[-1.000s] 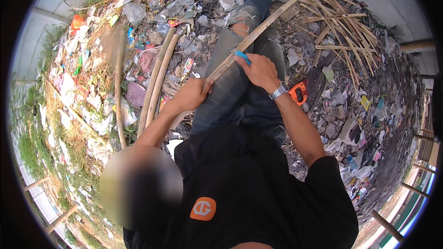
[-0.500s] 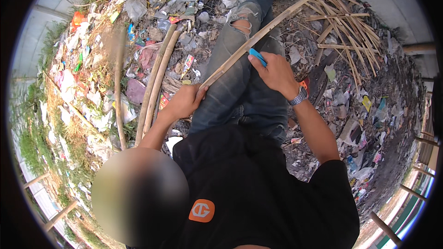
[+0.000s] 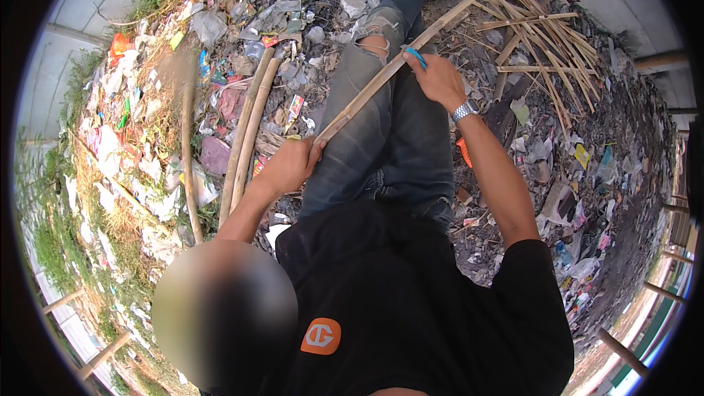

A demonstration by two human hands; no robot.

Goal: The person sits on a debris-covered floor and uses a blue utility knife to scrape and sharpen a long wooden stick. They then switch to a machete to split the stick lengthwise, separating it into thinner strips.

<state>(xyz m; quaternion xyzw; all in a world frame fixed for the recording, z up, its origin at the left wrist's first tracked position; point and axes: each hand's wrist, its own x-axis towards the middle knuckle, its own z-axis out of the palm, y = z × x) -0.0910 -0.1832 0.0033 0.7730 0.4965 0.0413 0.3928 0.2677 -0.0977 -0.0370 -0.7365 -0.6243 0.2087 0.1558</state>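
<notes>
Left hand (image 3: pixel 290 165) gripped near end of bamboo strip (image 3: pixel 381 81) lying across the lap | right hand (image 3: pixel 440 79) closed on blue-handled tool (image 3: pixel 415 56), blade hidden | far end lost among bamboo pile (image 3: pixel 543 37)

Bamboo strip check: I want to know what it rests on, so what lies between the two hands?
Head view: between left hand and right hand, the bamboo strip crosses the jeans.

Seated person, legs in torn jeans (image 3: pixel 381 132) stretched out. Left hand (image 3: pixel 290 165) grips the near end of a bamboo strip (image 3: pixel 396 66) lying diagonally across the lap. Right hand (image 3: pixel 438 77) rests on the strip holding a blue tool (image 3: pixel 416 55). Two bamboo poles (image 3: pixel 246 132) lie just left, strip pile (image 3: pixel 543 37) upper right, litter (image 3: pixel 147 125) all around.
</notes>
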